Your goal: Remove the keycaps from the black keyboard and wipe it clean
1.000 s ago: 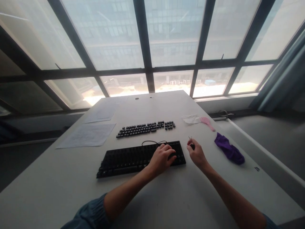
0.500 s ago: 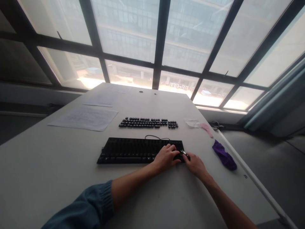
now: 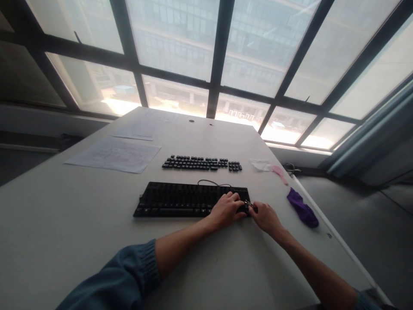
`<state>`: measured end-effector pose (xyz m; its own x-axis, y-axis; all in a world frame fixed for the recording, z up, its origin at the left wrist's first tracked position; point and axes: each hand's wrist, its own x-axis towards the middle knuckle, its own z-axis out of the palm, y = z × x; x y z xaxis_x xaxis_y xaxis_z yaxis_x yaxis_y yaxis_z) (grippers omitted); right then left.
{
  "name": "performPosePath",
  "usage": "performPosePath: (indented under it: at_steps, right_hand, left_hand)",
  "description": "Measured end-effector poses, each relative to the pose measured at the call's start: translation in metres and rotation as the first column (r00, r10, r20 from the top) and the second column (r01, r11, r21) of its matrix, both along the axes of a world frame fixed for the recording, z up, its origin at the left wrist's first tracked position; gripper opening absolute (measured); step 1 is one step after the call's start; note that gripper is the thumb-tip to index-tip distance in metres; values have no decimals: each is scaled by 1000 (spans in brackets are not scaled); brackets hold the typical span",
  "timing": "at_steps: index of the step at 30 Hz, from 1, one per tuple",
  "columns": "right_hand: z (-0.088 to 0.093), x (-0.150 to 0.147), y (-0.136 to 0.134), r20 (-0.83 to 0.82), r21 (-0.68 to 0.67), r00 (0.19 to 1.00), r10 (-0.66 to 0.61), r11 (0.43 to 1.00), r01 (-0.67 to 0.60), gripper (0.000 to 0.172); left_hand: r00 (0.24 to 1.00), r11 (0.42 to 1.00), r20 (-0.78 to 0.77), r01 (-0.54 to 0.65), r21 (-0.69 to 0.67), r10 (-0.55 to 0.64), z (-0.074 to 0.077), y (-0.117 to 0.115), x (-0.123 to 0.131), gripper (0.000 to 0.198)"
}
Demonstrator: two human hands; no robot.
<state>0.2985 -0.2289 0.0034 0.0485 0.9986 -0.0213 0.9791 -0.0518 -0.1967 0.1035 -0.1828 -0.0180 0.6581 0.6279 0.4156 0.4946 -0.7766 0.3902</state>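
Observation:
A black keyboard (image 3: 180, 200) lies on the white table, its cable looping out behind. My left hand (image 3: 227, 206) presses on its right end with curled fingers on top and the thumb near the front edge, holding it. Just to the right, my right hand (image 3: 266, 217) is closed around a small metal-tipped tool (image 3: 250, 204), too small to name surely. The tool's tip is over the keyboard's right end, close to my left fingertips. Behind the keyboard, loose black keycaps (image 3: 195, 163) are laid out in rows like a keyboard layout.
Paper sheets (image 3: 112, 156) lie at the left. On the right are a white tissue (image 3: 260, 165), a pink object (image 3: 279, 174) and a purple cloth (image 3: 302, 208), near the table's right edge. Large windows (image 3: 176, 38) stand beyond the table's far end.
My right hand has turned slightly, and the tool now lies flatter, its tip nearer my left fingers. The left hand stays on the keyboard. The whole view has shifted a little.

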Motion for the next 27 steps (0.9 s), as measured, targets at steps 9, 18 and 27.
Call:
performPosePath:
  at_steps: [9, 18, 27]
  right_hand:
    - [-7, 6, -1, -41, -78, 998, 37, 996, -40, 46]
    - [0, 5, 3, 53, -119, 995, 80, 990, -73, 35]
    - [1, -3, 5, 62, -90, 998, 30, 996, -24, 34]
  left_hand:
    - [999, 1000, -52, -1, 30, 3, 0, -1, 1, 32]
    - [993, 1000, -118, -7, -7, 6, 4, -1, 1, 34]
    - [994, 1000, -109, -7, -14, 6, 4, 0, 0, 35]
